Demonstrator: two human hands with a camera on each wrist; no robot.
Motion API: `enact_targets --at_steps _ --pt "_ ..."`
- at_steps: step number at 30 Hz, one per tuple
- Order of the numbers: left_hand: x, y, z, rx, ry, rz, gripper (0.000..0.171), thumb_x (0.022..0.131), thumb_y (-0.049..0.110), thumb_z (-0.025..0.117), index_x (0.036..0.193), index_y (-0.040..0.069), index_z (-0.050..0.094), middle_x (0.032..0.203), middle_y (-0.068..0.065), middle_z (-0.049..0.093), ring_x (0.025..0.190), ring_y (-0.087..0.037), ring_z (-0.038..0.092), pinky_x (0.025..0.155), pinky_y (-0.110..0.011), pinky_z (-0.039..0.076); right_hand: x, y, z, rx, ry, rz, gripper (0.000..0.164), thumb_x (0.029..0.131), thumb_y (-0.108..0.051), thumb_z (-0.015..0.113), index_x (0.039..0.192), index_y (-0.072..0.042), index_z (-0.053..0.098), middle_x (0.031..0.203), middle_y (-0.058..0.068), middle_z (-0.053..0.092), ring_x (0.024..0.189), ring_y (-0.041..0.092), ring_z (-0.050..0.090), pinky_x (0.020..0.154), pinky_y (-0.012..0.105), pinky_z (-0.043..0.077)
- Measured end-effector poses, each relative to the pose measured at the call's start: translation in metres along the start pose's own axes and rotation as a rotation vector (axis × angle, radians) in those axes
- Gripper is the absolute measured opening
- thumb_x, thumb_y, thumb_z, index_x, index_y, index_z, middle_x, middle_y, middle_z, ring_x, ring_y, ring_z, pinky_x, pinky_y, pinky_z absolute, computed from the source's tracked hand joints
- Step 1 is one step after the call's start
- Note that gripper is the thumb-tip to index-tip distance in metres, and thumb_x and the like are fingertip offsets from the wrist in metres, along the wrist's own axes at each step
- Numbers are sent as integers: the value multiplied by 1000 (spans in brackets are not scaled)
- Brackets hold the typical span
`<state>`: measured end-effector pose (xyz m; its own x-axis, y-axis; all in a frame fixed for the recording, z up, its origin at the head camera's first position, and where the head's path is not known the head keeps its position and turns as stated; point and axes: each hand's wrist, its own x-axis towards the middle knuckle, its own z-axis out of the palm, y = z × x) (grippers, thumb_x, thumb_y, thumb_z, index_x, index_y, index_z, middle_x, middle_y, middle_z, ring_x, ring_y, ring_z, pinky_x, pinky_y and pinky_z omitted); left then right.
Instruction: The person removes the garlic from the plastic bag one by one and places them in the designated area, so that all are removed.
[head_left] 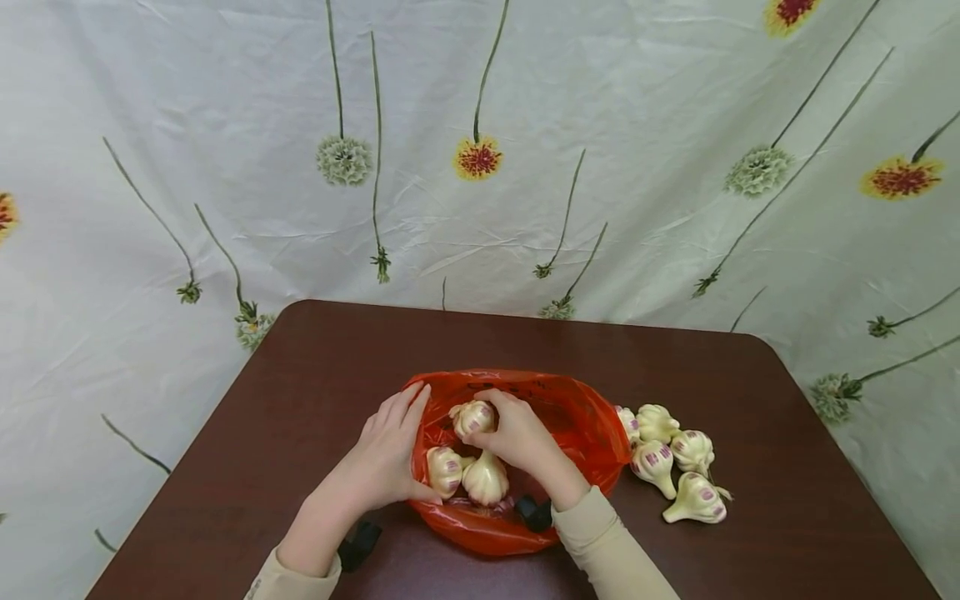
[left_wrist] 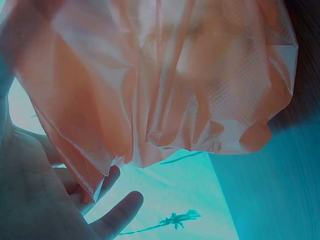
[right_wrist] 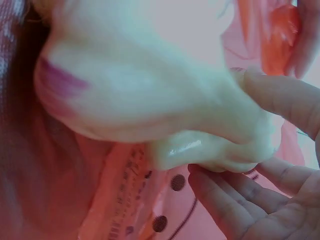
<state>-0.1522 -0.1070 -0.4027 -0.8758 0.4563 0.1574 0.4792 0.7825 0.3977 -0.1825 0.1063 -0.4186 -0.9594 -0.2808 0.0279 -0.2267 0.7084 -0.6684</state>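
A red plastic bag [head_left: 600,417] lies with its mouth spread wide on the table. My left hand [head_left: 381,454] holds the bag's left rim, thumb and fingers apart; in the left wrist view its fingers [left_wrist: 120,215] reach past the bag's film [left_wrist: 170,100]. Inside the bag mouth, my right hand [head_left: 521,433] grips a garlic bulb [head_left: 471,419] between thumb and fingers. Two more garlic bulbs, one at the left [head_left: 444,472] and one in the middle [head_left: 486,481], sit just below it in the bag. The right wrist view shows a bulb [right_wrist: 140,90] close up, purple-marked.
Several garlic bulbs [head_left: 693,450] lie in a group on the table just right of the bag. The dark brown table [head_left: 337,358] has rounded far corners. A flower-printed white cloth [head_left: 262,100] hangs behind it. Dark wrist devices [head_left: 360,543] show at both wrists.
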Motion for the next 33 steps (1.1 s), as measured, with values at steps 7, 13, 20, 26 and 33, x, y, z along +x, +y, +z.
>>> enact_targets --at_steps 7,13,20,26,33 --pt "-1 -2 0 11 6 -1 128 53 45 96 150 -5 28 152 -26 32 136 -45 32 104 -67 36 -5 -4 -12 42 42 -21 58 81 -28 81 131 -8 59 132 12 62 122 33 57 103 50 47" --pt "-2 -2 0 13 30 7 127 52 43 96 149 -6 30 151 -26 33 135 -45 33 103 -66 37 -15 -11 -25 69 84 -9 57 81 -31 81 131 -13 60 133 8 62 125 31 56 105 50 45" --pt "-2 -2 -1 -2 20 -4 127 52 41 96 150 -6 30 153 -25 32 136 -44 32 104 -66 36 -27 -16 -45 219 147 -4 58 79 -22 84 131 -14 60 128 6 64 112 24 66 94 40 55" --pt "-1 -2 0 3 26 0 128 50 39 97 150 -6 30 153 -25 32 136 -44 32 104 -66 36 -37 -12 -67 279 192 -13 61 79 -20 84 134 -17 58 136 8 59 116 29 65 91 40 56" --pt "0 0 0 8 3 -1 129 51 41 97 150 -6 29 153 -25 31 136 -44 32 105 -66 35 -52 2 -93 306 270 13 62 80 -19 83 135 -16 55 138 9 57 122 30 62 93 42 54"
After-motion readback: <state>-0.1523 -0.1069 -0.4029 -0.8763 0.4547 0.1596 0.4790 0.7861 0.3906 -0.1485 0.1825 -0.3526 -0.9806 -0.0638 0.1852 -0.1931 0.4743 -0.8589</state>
